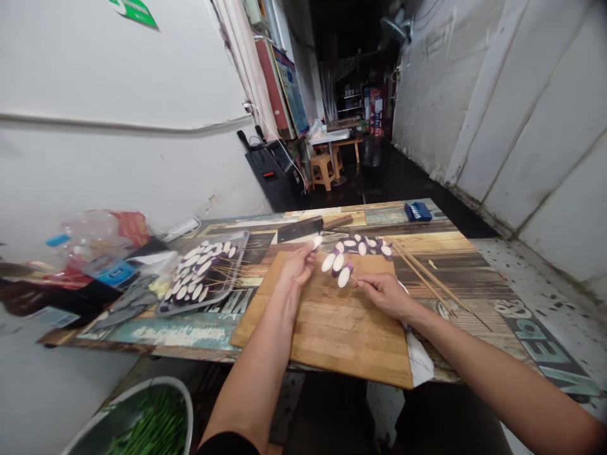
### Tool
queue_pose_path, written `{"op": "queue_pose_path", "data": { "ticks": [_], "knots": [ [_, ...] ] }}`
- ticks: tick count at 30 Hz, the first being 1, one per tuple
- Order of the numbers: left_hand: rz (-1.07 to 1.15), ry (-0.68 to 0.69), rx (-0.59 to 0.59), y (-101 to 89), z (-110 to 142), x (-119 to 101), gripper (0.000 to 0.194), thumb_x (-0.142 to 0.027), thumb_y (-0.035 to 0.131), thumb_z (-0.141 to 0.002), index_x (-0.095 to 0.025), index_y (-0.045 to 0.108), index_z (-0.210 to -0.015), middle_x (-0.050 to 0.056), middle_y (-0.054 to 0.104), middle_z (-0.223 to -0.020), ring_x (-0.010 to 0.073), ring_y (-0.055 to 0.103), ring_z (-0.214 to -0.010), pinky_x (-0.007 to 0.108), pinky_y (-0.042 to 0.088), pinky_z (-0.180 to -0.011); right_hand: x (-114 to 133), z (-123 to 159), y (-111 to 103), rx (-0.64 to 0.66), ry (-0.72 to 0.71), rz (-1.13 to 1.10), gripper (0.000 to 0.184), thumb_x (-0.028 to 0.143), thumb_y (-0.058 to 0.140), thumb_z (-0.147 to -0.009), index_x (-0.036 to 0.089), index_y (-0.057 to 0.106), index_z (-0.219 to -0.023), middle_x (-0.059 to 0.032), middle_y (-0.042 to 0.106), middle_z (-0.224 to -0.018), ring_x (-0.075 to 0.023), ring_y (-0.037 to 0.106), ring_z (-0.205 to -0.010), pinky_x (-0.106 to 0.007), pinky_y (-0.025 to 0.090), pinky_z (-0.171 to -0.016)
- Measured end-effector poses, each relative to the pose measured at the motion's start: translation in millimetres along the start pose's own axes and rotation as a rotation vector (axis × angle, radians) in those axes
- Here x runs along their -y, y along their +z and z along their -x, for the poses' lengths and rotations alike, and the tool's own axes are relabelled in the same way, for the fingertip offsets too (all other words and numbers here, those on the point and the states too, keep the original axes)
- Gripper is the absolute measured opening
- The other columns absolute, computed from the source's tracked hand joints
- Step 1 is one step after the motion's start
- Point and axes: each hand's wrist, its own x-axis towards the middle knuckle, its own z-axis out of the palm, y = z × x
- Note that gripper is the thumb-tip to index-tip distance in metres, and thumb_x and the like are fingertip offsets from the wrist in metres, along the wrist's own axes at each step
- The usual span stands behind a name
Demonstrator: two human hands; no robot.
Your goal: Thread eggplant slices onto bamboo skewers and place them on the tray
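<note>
My left hand (297, 264) pinches a white eggplant slice (317, 241) between its fingertips, above the left part of the wooden cutting board (351, 341). In my right hand (382, 294) is the end of a thin skewer (355, 279). Several purple-edged eggplant slices (343, 277) are threaded on that skewer, over the board and apart from the slice in my left hand. At the board's far edge lies a row of loose eggplant slices (362, 248). To the left, a grey tray (245, 239) bears several loaded eggplant skewers (199, 268).
A cleaver (300, 230) with a wooden handle lies beyond the board. Bare skewers (429, 275) rest on the right, and a blue box (418, 212) sits at the far right. Bags and a bottle (111, 272) crowd the left end. Below stands a bowl (188, 404) of green vegetables.
</note>
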Motion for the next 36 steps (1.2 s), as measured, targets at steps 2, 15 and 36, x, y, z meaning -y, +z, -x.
{"op": "queue_pose_path", "data": {
  "ticks": [2, 15, 36],
  "knots": [
    [0.016, -0.029, 0.000, 0.5, 0.6, 0.3, 0.001, -0.005, 0.057, -0.076, -0.005, 0.058, -0.076, 0.006, 0.057, -0.064, 0.0008, 0.045, -0.044, 0.006, 0.035, -0.035, -1.6, 0.1, 1.0, -0.004, -0.007, 0.001, 0.030, 0.028, 0.040, -0.082, 0.016, 0.066, -0.078, 0.0020, 0.049, -0.053, -0.0101, 0.038, -0.049, -0.021, 0.028, -0.048],
    [-0.019, -0.113, 0.160, 5.0, 4.8, 5.9, 0.005, -0.008, 0.060, -0.074, -0.006, 0.055, -0.075, 0.000, 0.049, -0.058, -0.0009, 0.038, -0.041, 0.006, 0.026, -0.032, -2.4, 1.2, 2.4, -0.016, -0.023, -0.015, 0.026, 0.024, 0.039, -0.083, 0.016, 0.063, -0.075, 0.0006, 0.055, -0.061, -0.0116, 0.045, -0.056, -0.022, 0.032, -0.054],
    [-0.124, 0.161, 0.259, 14.8, 18.4, 10.2, 0.032, -0.042, 0.066, -0.068, -0.016, 0.064, -0.087, 0.003, 0.063, -0.080, 0.0074, 0.052, -0.063, 0.018, 0.036, -0.053, -7.5, 6.3, 3.4, -0.514, -0.418, 0.258, 0.022, 0.021, 0.049, -0.085, 0.018, 0.067, -0.096, -0.0065, 0.070, -0.091, -0.0160, 0.066, -0.081, -0.025, 0.053, -0.074]
  ]
}}
